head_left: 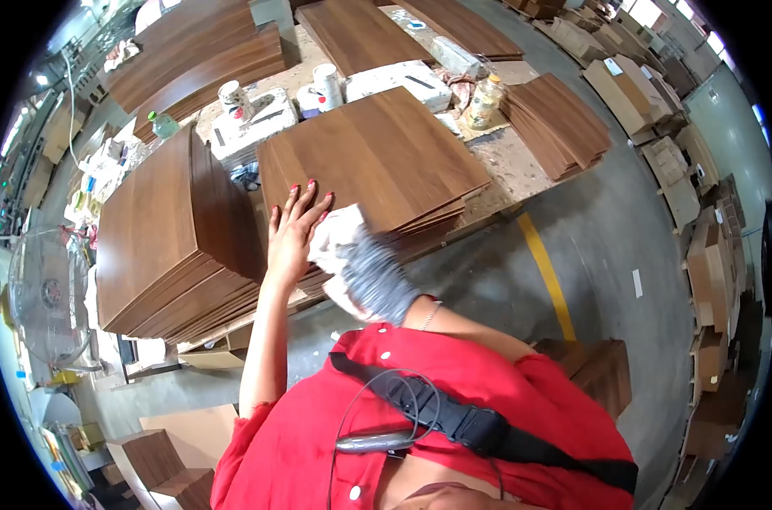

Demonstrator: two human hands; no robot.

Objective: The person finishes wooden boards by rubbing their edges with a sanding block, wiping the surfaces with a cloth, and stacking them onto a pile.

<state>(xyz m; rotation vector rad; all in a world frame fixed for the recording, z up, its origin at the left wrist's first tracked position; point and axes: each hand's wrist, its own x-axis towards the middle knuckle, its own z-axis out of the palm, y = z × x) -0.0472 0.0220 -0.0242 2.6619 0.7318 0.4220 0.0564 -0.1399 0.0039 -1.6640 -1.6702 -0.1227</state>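
Note:
My left hand [294, 231] lies bare on the near left edge of a brown wood-grain board [369, 157], fingers stretched out. Beside it, my right hand [373, 274] wears a grey glove, blurred a little by motion. That hand is closed on a white cloth [337, 236], which is at the board's near edge. More boards lie under this one. Left of my hands rises a taller stack of similar boards [152, 229].
Behind the board stand white cups [326, 85], a bottle of yellowish liquid [485, 100] and a green-capped bottle [162, 125]. More board stacks [560, 123] lie around the table. A fan [50, 293] is at the left; cardboard boxes [628, 93] line the right.

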